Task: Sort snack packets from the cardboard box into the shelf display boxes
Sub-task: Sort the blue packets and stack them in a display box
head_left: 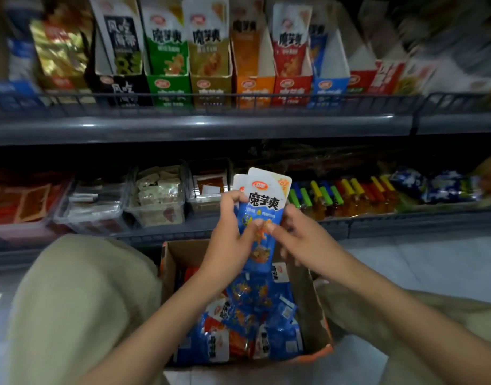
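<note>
Left hand [233, 232] holding blue packets [265, 201] — perhaps 2 — upright, above cardboard box [313, 301]; right hand [302, 240] pinching their lower front

Your upper shelf [200, 126] at twelve o'clock carries a row of upright display boxes [209, 88], running from black at eleven through green, gold, orange and red to blue at one. The lower shelf [377, 220] beneath holds clear tubs [155, 202] at nine and bright tubes [349, 195] at three. At six, the cardboard box [313, 304] sits on the pale floor [433, 259].

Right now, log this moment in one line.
left hand grips blue plastic snack packets | right hand pinches them | brown cardboard box part-filled
</note>
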`<state>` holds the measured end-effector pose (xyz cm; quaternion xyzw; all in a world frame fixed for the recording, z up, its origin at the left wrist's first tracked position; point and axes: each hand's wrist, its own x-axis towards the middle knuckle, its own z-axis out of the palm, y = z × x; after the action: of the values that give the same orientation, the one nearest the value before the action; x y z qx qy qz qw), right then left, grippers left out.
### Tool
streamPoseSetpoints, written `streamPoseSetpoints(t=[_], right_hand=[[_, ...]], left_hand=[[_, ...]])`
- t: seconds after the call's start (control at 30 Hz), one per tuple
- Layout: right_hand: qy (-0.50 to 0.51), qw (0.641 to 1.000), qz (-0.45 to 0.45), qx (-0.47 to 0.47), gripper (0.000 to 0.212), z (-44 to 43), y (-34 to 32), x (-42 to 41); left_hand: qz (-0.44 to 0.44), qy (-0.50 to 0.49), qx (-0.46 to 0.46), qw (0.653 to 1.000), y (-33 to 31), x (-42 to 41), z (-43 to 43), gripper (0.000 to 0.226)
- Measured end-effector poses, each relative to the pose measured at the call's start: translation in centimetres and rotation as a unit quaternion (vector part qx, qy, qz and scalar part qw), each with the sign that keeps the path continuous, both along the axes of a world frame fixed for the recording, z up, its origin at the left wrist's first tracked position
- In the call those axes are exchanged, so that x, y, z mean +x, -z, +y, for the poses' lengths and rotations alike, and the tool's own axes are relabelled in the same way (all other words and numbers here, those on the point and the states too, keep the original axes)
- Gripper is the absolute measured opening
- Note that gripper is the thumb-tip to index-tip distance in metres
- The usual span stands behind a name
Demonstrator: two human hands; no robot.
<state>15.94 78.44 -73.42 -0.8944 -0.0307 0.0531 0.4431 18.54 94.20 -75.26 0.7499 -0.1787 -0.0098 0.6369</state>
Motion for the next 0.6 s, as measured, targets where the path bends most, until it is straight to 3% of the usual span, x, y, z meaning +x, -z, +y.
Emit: streamPoseSetpoints(t=[0.07, 0.17, 0.23, 0.33, 0.43, 0.53, 0.6], right_hand=[[0.051, 0.993, -0.043, 0.096, 0.014, -0.9, -1.4, 0.2], [0.093, 0.971, -0.082, 0.206, 0.02, -2.1, -4.2, 0.5], [0.09, 0.951, -0.069, 0.289, 0.02, -2.5, -5.6, 0.5], [0.112, 0.887, 0.002, 0.448, 0.025, -3.7, -7.4, 1.0], [0.093, 0.891, 0.037, 0.443, 0.032, -5.5, -9.0, 2.7], [0.056, 0.931, -0.012, 0.36, 0.045, -6.5, -11.6, 4.5], [0.037, 0.947, -0.046, 0.317, 0.037, -6.6, -13.3, 5.8]], left_hand=[[-0.043, 0.035, 0.02, 0.998, -1.4, -0.1, -1.0, 0.04], [-0.076, 0.1, 0.038, 0.991, -3.6, -0.3, -2.5, 0.044], [-0.097, 0.112, 0.044, 0.988, -4.7, 0.0, -3.2, 0.048], [-0.152, 0.127, 0.093, 0.976, -6.7, 0.6, -4.3, 0.054], [-0.199, 0.114, 0.183, 0.956, -8.8, 1.3, -5.2, 0.064], [-0.23, 0.069, 0.16, 0.957, -11.1, 3.1, -5.8, 0.059], [-0.254, 0.023, 0.153, 0.955, -12.6, 5.1, -6.0, 0.055]])
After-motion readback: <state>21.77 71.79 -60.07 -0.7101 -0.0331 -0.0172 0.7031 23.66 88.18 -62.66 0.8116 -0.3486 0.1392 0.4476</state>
